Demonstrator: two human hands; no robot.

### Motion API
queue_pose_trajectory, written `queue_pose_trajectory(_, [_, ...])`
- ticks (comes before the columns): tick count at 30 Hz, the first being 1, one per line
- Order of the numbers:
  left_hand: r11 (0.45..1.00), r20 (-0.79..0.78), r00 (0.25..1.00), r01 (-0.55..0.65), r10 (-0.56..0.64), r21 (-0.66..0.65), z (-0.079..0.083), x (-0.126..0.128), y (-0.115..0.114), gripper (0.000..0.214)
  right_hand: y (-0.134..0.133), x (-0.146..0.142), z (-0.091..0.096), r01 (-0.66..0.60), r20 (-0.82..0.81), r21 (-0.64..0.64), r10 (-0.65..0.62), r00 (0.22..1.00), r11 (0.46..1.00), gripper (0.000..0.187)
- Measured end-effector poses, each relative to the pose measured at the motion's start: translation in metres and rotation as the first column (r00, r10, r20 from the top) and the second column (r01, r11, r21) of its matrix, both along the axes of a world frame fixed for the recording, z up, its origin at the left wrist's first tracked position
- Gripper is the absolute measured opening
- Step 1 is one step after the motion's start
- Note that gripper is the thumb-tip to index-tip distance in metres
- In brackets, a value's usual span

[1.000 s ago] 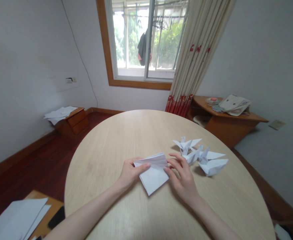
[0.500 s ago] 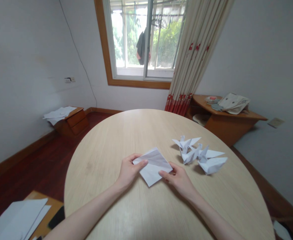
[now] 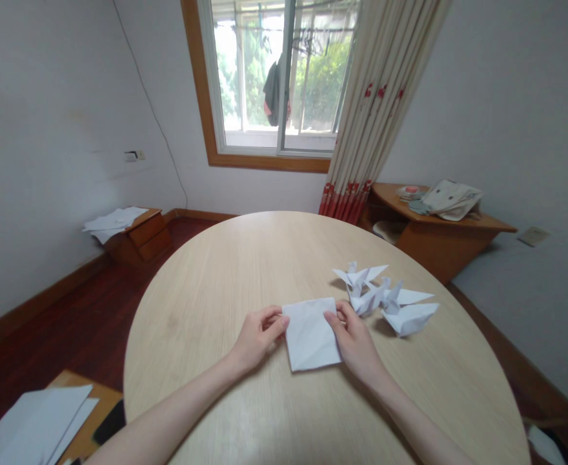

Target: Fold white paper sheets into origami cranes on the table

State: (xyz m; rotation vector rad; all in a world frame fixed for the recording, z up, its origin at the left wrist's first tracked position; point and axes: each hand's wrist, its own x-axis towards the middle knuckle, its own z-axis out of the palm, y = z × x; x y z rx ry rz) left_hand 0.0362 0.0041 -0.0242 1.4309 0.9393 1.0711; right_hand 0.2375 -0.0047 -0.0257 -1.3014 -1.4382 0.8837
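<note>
A folded white paper square lies flat on the round light-wood table, between my two hands. My left hand pinches its upper left corner with thumb and fingers closed. My right hand grips its right edge near the top corner, fingers curled. Just right of my right hand stand three folded white paper cranes in a cluster on the table.
A low wooden stand with loose white sheets is by the left wall. A corner desk with a bag stands at the right, by the curtain. White paper sheets and a dark phone lie on a surface at the bottom left.
The paper stood partly raised with a flap open between my hands; now it is folded down flat into a square. Both hands have shifted to its upper corners.
</note>
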Motion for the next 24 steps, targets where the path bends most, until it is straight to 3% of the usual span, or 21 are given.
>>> queue_pose_trajectory(6, [0.999,-0.104,0.995,0.0,0.004,0.038,-0.005,0.0,0.006,0.034,0.0,0.001,-0.01,-0.06,0.427,0.006,0.051,0.903,0.998,0.028])
queue_pose_trajectory(11, [0.994,-0.202,0.977,0.087,-0.07,0.073,-0.009,-0.001,0.006,0.027,-0.005,-0.002,-0.01,-0.106,0.501,-0.014,0.098,0.86,0.994,0.031])
queue_pose_trajectory(15, [0.991,-0.316,0.949,0.046,-0.004,0.125,-0.011,-0.002,0.006,0.014,-0.005,-0.004,-0.013,-0.115,0.514,0.029,0.084,0.854,0.993,0.036])
queue_pose_trajectory(20, [0.948,-0.592,0.785,0.021,0.181,0.319,-0.012,-0.004,0.007,0.006,-0.001,-0.006,-0.02,-0.204,0.515,0.131,0.109,0.85,0.97,0.034])
queue_pose_trajectory(24, [0.918,-0.679,0.698,0.081,0.226,0.389,-0.015,-0.003,0.008,0.01,0.0,-0.006,-0.027,-0.245,0.624,0.143,0.105,0.775,0.959,0.037])
